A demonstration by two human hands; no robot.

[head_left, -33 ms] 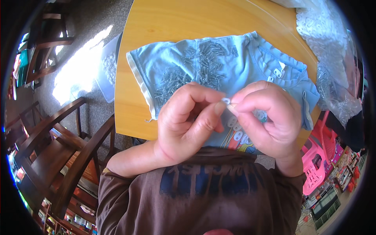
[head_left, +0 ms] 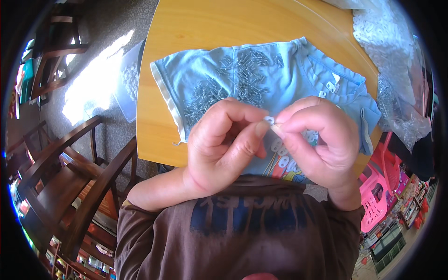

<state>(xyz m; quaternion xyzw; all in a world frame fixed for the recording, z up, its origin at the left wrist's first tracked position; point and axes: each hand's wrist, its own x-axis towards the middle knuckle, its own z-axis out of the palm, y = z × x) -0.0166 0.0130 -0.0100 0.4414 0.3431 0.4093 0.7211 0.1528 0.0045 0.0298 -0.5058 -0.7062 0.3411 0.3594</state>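
Observation:
Both my hands are raised over a light blue T-shirt [head_left: 284, 77] spread on the table, their fingertips meeting. My left hand [head_left: 228, 144] pinches a small white plastic piece with a hole [head_left: 269, 120] between thumb and forefinger. My right hand [head_left: 322, 135] is closed in a pinch against that same piece; what lies between its fingertips is hidden. Dark grey coil springs [head_left: 249, 77] lie in piles on the shirt beyond my left hand. Similar white two-holed pieces [head_left: 282, 151] lie below and between the hands, and several more [head_left: 331, 86] rest near the shirt's neckline.
The shirt lies on a yellow wooden table [head_left: 200, 23]. Clear bags of white pieces [head_left: 385, 42] stand at the far right, a bag of springs [head_left: 394, 100] below them. Dark wooden chairs [head_left: 70, 172] are at left, a pink plastic chair [head_left: 375, 200] at right. A tub [head_left: 128, 81] sits left of the table.

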